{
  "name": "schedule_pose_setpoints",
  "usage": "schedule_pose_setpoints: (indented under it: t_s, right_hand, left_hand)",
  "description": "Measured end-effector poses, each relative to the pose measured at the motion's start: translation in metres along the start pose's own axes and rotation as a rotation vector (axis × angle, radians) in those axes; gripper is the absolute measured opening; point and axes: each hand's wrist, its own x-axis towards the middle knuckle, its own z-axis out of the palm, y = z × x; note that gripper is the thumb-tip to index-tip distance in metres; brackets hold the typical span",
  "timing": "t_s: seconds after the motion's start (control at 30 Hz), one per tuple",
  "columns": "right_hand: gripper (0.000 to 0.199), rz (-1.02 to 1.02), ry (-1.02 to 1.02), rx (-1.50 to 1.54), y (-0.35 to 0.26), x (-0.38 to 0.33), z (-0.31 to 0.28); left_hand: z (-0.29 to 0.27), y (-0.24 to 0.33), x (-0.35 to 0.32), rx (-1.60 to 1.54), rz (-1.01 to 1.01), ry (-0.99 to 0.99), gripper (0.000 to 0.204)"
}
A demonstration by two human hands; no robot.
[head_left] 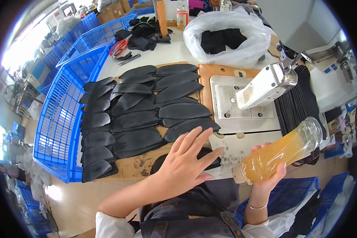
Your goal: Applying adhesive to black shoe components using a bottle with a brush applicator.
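My right hand (270, 177) is wrapped round a clear bottle (283, 150) of amber liquid. The bottle lies tilted, its crusted, pale-brown end pointing down and left toward the white table surface. My left hand (186, 158), fingers spread and holding nothing visible, reaches over a black leaf-shaped piece (211, 155); the hand hides much of it, and I cannot tell whether they touch. Beyond that hand, similar black pieces (137, 121) lie overlapped in columns on a stained brown board (133, 171).
A white machine head (261, 87) stands on a metal plate to the right. Behind it sits a plastic bag (194, 33) with black material inside. Red-handled scissors (120, 47) lie at the back left, near a blue crate (59, 131) along the table's left side.
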Motion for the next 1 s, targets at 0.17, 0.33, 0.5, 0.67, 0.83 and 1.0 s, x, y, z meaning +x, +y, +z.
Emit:
schedule_pose_setpoints:
  t_s: [0.17, 0.33, 0.5, 0.67, 0.83, 1.0]
  right_hand:
    - [0.061, -0.025, -0.007, 0.100, -0.004, 0.003, -0.010]
    - [0.063, -0.049, 0.007, 0.112, -0.007, 0.006, -0.021]
    - [0.067, 0.019, 0.092, 0.210, -0.005, 0.004, -0.014]
    - [0.068, 0.089, 0.011, 0.226, -0.004, -0.003, 0.004]
    - [0.069, 0.119, 0.002, 0.142, -0.001, -0.009, 0.021]
    - [0.068, 0.092, 0.004, 0.079, -0.003, -0.002, 0.019]
  left_hand:
    - [0.004, -0.003, 0.003, 0.028, 0.042, -0.130, 0.048]
    - [0.006, -0.006, -0.001, 0.027, 0.085, -0.001, 0.035]
    - [0.007, -0.006, 0.000, 0.013, 0.008, 0.091, 0.030]
    - [0.014, -0.010, -0.004, -0.086, -0.126, 0.220, 0.027]
    - [-0.013, -0.024, -0.022, -0.303, -0.211, 0.319, 0.020]
    - [-0.093, -0.062, -0.045, -0.873, -0.586, 0.688, 0.008]
